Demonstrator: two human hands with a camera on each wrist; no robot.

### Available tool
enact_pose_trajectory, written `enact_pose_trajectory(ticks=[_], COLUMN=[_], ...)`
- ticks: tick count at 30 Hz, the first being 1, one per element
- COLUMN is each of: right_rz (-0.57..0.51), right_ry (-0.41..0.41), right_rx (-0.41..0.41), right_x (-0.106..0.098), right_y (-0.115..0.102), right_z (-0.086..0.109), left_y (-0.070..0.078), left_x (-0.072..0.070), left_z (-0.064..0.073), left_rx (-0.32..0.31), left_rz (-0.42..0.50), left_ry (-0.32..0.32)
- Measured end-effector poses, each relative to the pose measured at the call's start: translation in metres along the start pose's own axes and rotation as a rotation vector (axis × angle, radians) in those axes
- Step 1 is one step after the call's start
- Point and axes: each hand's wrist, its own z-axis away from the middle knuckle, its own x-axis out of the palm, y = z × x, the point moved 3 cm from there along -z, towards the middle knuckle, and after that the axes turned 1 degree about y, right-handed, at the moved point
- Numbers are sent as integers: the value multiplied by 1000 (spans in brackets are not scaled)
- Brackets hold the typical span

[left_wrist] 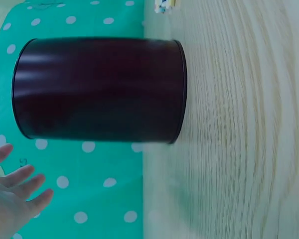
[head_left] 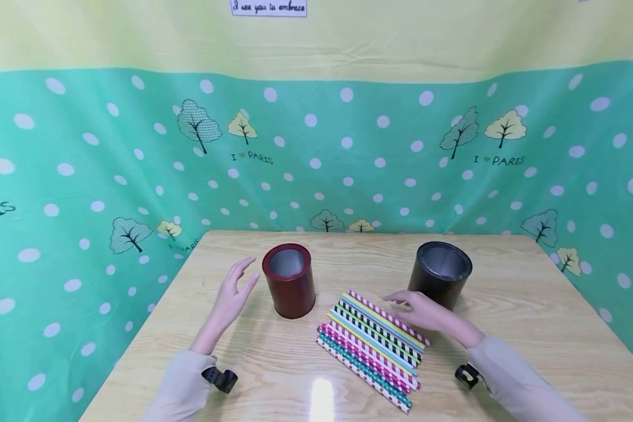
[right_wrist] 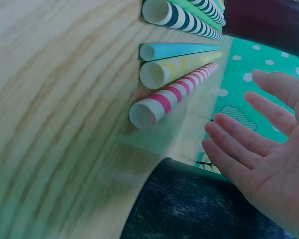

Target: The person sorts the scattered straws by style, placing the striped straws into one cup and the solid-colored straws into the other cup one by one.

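My left hand (head_left: 233, 298) hovers just left of a dark red can (head_left: 291, 287), fingers apart and holding nothing. The can stands upright with its open top showing a grey inside. In the left wrist view the can (left_wrist: 99, 89) fills the middle, with the left hand (left_wrist: 12, 199) at the lower left. My right hand (head_left: 422, 310) is over the right end of a row of patterned paper straws (head_left: 369, 346), in front of an upright black can (head_left: 443, 272). In the right wrist view the right hand (right_wrist: 269, 134) has loosely spread fingers and holds nothing; the straws (right_wrist: 174, 94) lie beside it.
Everything stands on a light wooden table (head_left: 232, 363). Behind it hangs a green and yellow cloth (head_left: 343, 158) with white dots and trees. The straws lie slanted between the two cans. A watch-like black device (head_left: 220, 380) is on the left wrist, another (head_left: 468, 376) on the right.
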Motion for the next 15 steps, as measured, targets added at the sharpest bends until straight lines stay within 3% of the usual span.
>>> enact_pose_trajectory(ticks=[5,15], right_rz=[-58,-73], right_ry=[-38,-65], right_rx=[-11,-6], right_x=[4,9], right_y=[6,14], right_z=[-7,-15], left_y=[19,14], left_x=[7,23], left_z=[-3,-6], left_rx=[-44,-133], left_rz=[127,305], left_ry=[12,4])
